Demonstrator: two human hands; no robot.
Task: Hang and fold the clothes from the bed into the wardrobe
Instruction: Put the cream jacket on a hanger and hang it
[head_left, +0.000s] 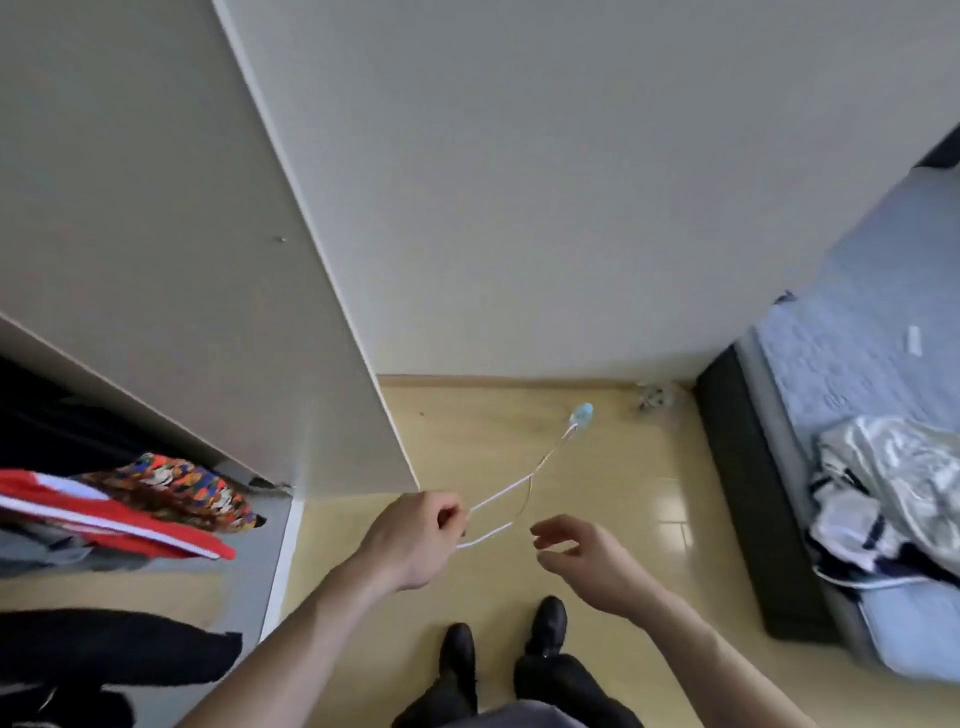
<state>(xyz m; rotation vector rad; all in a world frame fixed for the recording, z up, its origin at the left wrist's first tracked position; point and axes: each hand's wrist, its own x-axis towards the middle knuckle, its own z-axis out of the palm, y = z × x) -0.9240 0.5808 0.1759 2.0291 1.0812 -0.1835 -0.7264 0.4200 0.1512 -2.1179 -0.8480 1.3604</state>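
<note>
A thin white wire hanger (511, 496) hangs in the air over the yellowish floor (613, 467), its far end tipped with a pale blue blob (583, 414) too blurred to name. The left hand (415, 540) pinches the hanger's near end between thumb and curled fingers. The right hand (582, 558) hovers just beside the wire, fingers loosely spread and holding nothing; whether a fingertip touches the wire cannot be told.

No writing or label can be read anywhere.

To the left stands the open wardrobe (156, 260), its pale door (322, 312) swung outward. Inside it hang a red garment with white stripes (104, 514), a multicoloured patterned garment (182, 488) and dark clothes (114, 644) lower down.

To the right, the bed (857, 332) with a bluish cover and dark frame carries a crumpled white and silvery garment with dark trim (893, 493). Black shoes (545, 623) show below.
</note>
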